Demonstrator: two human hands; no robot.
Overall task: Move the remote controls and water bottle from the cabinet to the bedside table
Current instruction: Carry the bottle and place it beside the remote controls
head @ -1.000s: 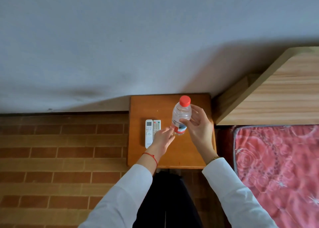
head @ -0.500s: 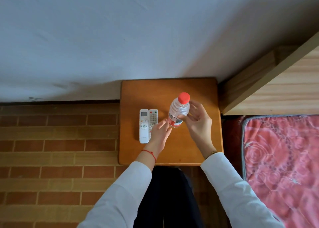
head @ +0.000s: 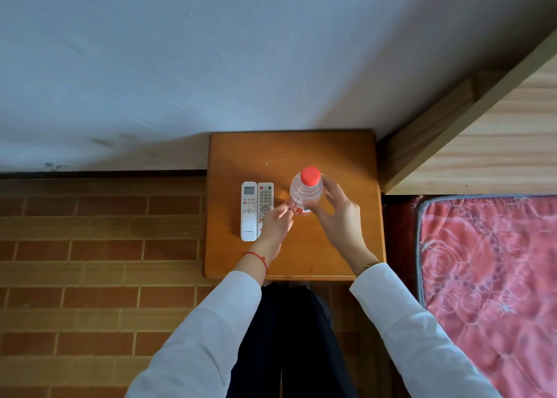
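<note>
Pale blue-grey plaster wall [head: 211,66] behind. Brick-patterned brown floor [head: 90,292] at left. Light pine wooden bed frame [head: 497,144] at right, red rose-patterned quilted mattress [head: 494,277] just below it, grey piping along edge.

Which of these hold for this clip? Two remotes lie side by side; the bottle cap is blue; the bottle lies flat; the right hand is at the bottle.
1. Two remotes lie side by side on the bedside table: true.
2. The bottle has a blue cap: false, it is red.
3. The bottle lies flat: false, it is upright.
4. The right hand is at the bottle, fingers around it: true.
</note>
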